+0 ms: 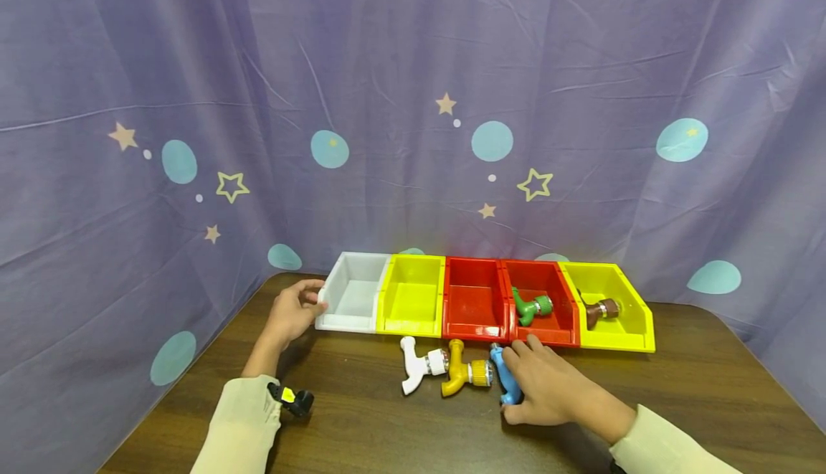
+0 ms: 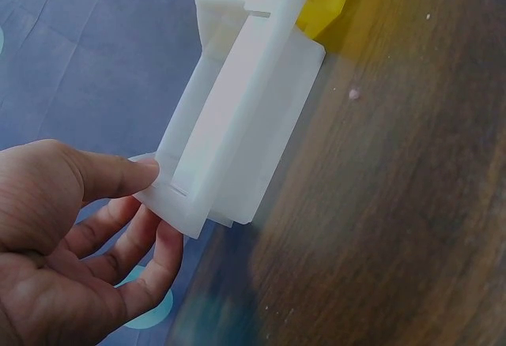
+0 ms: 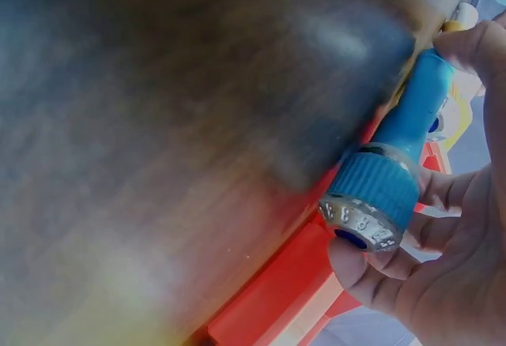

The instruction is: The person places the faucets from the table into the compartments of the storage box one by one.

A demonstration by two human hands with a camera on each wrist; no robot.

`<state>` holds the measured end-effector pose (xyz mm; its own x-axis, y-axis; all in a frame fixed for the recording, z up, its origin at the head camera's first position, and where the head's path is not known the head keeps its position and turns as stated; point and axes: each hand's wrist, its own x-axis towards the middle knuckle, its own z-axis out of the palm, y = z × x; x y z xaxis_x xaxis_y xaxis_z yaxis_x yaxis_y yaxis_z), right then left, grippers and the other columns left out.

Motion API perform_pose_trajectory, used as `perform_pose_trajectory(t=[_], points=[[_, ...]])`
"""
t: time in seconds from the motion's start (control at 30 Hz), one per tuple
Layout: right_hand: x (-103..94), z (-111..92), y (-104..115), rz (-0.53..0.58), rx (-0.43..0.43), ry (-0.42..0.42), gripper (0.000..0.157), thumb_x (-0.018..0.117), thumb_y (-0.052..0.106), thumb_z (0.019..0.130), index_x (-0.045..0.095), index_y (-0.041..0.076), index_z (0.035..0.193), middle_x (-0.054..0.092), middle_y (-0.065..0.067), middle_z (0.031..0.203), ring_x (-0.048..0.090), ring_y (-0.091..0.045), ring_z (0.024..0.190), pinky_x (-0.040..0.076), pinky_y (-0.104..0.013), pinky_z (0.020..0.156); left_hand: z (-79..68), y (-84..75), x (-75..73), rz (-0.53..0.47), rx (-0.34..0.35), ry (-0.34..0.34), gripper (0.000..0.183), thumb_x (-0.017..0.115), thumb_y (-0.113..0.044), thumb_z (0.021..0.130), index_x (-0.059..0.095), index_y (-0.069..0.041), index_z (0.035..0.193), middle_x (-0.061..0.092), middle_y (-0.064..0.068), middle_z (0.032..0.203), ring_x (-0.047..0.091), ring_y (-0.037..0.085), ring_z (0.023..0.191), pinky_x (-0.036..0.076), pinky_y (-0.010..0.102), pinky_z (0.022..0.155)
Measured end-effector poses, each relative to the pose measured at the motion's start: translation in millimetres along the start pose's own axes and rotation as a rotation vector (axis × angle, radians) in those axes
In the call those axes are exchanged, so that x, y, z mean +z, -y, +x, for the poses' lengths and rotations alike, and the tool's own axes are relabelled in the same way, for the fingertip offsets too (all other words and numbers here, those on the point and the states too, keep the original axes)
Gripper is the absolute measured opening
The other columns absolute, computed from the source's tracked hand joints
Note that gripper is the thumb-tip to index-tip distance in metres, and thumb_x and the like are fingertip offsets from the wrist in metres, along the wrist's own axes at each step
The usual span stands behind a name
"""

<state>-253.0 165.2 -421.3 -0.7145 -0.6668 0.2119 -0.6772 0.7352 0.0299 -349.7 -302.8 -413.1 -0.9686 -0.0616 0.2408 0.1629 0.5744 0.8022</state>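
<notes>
In the head view my left hand (image 1: 288, 318) is at the left side of the white bin (image 1: 329, 282). The left wrist view shows its thumb on the rim and the other fingers curled beneath, pinching the bin's edge. My right hand (image 1: 553, 390) holds a blue tap (image 1: 510, 386) in front of the red bins, partly covering it. From the right wrist, the tap's ribbed knob (image 3: 373, 184) with a silvery end lies against the fingers, and the thumb is at its other end. Beside it on the table lie a yellow tap (image 1: 457, 370) and a white tap (image 1: 415, 366).
To the right of the white bin, a yellow bin (image 1: 411, 322) and a red bin (image 1: 475, 332) stand in the row. A second red bin (image 1: 561, 330) holds a green tap (image 1: 528, 310), and the end yellow bin (image 1: 639, 338) a brown tap (image 1: 596, 314). Behind hangs a patterned curtain (image 1: 400, 194).
</notes>
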Motion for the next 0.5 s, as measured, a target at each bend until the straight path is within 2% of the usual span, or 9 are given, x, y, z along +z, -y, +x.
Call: perform_pose_trajectory(t=[0.27, 0.5], points=[[-1.2, -1.9, 0.2, -0.002, -0.028, -0.035, 0.051, 0.076, 0.051, 0.07, 0.05, 0.015, 0.096, 0.038, 0.01, 0.082, 0.034, -0.014, 0.078, 0.032, -0.029, 0.067, -0.1, 0.7, 0.5, -0.001, 0.001, -0.001, 0.048, 0.073, 0.0, 0.09, 0.06, 0.0, 0.136, 0.065, 0.02, 0.109, 0.068, 0.026, 0.091, 0.056, 0.029, 0.068], [-5.3, -4.5, 0.4, -0.049, -0.054, -0.102, 0.055, 0.077, 0.052, 0.067, 0.053, 0.015, 0.1, 0.036, 0.011, 0.082, 0.033, -0.013, 0.078, 0.031, -0.027, 0.068, 0.7, -0.1, 0.0, 0.002, 0.008, -0.008, 0.047, 0.073, 0.0, 0.09, 0.06, 0.0, 0.136, 0.065, 0.02, 0.108, 0.068, 0.026, 0.091, 0.056, 0.028, 0.067]])
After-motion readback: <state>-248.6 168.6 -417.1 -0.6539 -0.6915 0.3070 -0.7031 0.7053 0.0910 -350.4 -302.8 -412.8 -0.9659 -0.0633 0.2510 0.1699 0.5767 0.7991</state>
